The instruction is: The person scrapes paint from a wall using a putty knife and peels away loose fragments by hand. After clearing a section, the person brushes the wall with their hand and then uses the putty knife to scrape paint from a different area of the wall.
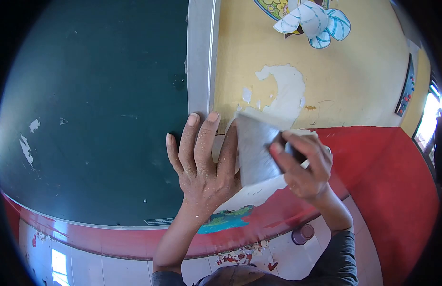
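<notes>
Daylight brightens the scene, with a window blown out to white at the far right. A hard white reflection glares on the floor tiles at lower left, and the red wall band shows a soft sheen. The metal blade is smeared by motion blur. Wide-lens distortion bows straight lines outward, and black vignetting closes the corners.

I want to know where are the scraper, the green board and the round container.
Scraper (257, 155): head view, on its flat metal blade.
Green board (99, 114): head view, near the middle of its surface.
Round container (304, 232): head view, on its round end.
</notes>
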Motion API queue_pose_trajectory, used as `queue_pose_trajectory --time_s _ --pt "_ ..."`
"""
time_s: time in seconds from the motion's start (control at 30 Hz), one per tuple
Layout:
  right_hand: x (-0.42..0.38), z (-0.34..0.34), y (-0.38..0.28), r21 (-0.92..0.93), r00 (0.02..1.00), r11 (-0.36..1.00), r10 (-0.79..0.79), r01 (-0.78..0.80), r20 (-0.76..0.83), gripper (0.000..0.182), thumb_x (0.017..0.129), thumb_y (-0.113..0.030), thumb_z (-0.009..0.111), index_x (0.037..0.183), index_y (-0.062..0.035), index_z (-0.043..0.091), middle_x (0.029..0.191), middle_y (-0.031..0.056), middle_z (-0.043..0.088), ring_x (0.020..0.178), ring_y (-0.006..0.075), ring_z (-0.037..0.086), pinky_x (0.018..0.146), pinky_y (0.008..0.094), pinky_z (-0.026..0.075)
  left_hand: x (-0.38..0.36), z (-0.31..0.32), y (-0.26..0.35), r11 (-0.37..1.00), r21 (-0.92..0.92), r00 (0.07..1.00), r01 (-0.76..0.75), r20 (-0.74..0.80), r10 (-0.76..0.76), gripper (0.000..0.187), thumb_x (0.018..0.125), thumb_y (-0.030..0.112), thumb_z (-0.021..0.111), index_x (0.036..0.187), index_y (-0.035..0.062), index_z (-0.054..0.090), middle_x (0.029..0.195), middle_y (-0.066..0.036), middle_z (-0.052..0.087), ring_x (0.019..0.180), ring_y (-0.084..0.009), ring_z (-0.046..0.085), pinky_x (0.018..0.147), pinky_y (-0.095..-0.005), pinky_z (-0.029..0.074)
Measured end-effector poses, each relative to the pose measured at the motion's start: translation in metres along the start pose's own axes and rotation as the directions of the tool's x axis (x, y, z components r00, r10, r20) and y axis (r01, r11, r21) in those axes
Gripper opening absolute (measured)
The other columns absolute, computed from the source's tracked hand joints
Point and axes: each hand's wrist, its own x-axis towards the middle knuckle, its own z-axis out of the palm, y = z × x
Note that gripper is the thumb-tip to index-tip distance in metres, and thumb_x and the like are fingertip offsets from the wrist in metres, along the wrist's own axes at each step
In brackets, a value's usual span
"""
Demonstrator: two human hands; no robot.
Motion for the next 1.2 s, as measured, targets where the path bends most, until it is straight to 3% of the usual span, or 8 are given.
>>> queue_pose_trajectory --time_s 0.1,0.27,0.6,0.7,0.83,0.97,1.03,1.2 --pt "0.008 0.001 0.008 -0.131 0.993 0.985 0.116 -0.116 -0.012 0.043 0.062 -0.002 0.068 0.103 -0.0134 0.072 0.093 0.0094 0.059 0.063 0.0148 0.056 0.049 0.0238 0.046 0.005 -0.003 0.006 0.996 -0.069 0.998 0.063 0.010 -0.062 0.035 0.073 0.025 0.062 0.106 0.0178 0.068 0.131 -0.006 0.043 0.125 -0.0281 0.041 0.110 -0.0514 0.017" --pt "0.007 -0.001 -0.004 -0.056 0.999 0.998 -0.003 0.006 0.047 0.042 0.061 -0.001 0.067 0.102 -0.0100 0.072 0.091 0.0081 0.059 0.060 0.0142 0.056 0.047 0.0240 0.046 0.003 0.000 0.004 0.998 -0.058 0.999 0.038 -0.027 -0.040 0.035 0.073 0.027 0.062 0.106 0.0180 0.068 0.131 -0.007 0.043 0.125 -0.0285 0.042 0.109 -0.0516 0.018" --pt "0.007 0.002 0.011 -0.100 0.991 0.987 0.123 -0.128 -0.061 0.044 0.062 0.003 0.066 0.104 -0.0098 0.071 0.084 0.0081 0.059 0.058 0.0129 0.052 0.046 0.0235 0.043 0.004 0.000 0.005 0.996 -0.074 0.998 0.057 -0.034 -0.060 0.034 0.073 0.025 0.060 0.106 0.0174 0.068 0.129 -0.006 0.045 0.125 -0.0270 0.041 0.110 -0.0511 0.018" --pt "0.008 0.001 0.004 -0.089 1.000 0.996 0.025 -0.026 -0.005 0.047 0.060 0.005 0.065 0.104 -0.0086 0.071 0.082 0.0083 0.058 0.058 0.0130 0.050 0.047 0.0232 0.043 -0.002 -0.002 -0.002 0.999 0.003 0.998 -0.045 0.053 0.045 0.049 0.067 0.026 0.068 0.113 0.0094 0.062 0.133 -0.014 0.037 0.129 -0.0357 0.033 0.107 -0.0547 0.020" --pt "0.008 0.004 0.012 -0.078 0.987 0.987 0.132 -0.139 -0.095 0.048 0.058 0.006 0.062 0.103 -0.0077 0.071 0.083 0.0082 0.059 0.058 0.0121 0.050 0.047 0.0239 0.042 0.005 -0.001 0.006 0.995 -0.075 0.997 0.073 -0.022 -0.074 0.035 0.072 0.023 0.059 0.105 0.0198 0.069 0.129 -0.005 0.045 0.125 -0.0265 0.042 0.110 -0.0507 0.018" --pt "0.005 0.001 0.005 -0.086 0.995 0.996 0.034 -0.026 0.093 0.047 0.060 0.007 0.061 0.106 -0.0013 0.069 0.086 0.0090 0.060 0.060 0.0152 0.055 0.049 0.0252 0.045 0.005 -0.003 0.005 0.994 -0.077 0.997 0.076 0.007 -0.076 0.035 0.072 0.023 0.058 0.106 0.0203 0.068 0.129 -0.005 0.045 0.125 -0.0261 0.041 0.110 -0.0508 0.019" --pt "0.009 0.002 0.012 -0.108 0.974 0.971 0.201 -0.213 -0.109 0.046 0.060 0.005 0.062 0.104 -0.0059 0.070 0.087 0.0082 0.060 0.061 0.0138 0.055 0.050 0.0248 0.045 0.005 -0.002 0.006 0.994 -0.079 0.997 0.071 -0.002 -0.071 0.035 0.073 0.023 0.058 0.106 0.0203 0.068 0.129 -0.005 0.044 0.125 -0.0260 0.041 0.110 -0.0509 0.019" --pt "0.009 -0.003 0.000 -0.060 0.991 0.998 0.020 -0.012 0.130 0.043 0.066 0.009 0.059 0.107 0.0016 0.067 0.089 0.0099 0.059 0.063 0.0190 0.058 0.052 0.0288 0.048 0.001 -0.003 -0.001 0.999 -0.015 0.998 -0.029 0.048 0.030 0.046 0.068 0.028 0.067 0.111 0.0116 0.064 0.132 -0.014 0.037 0.128 -0.0348 0.034 0.107 -0.0545 0.020"
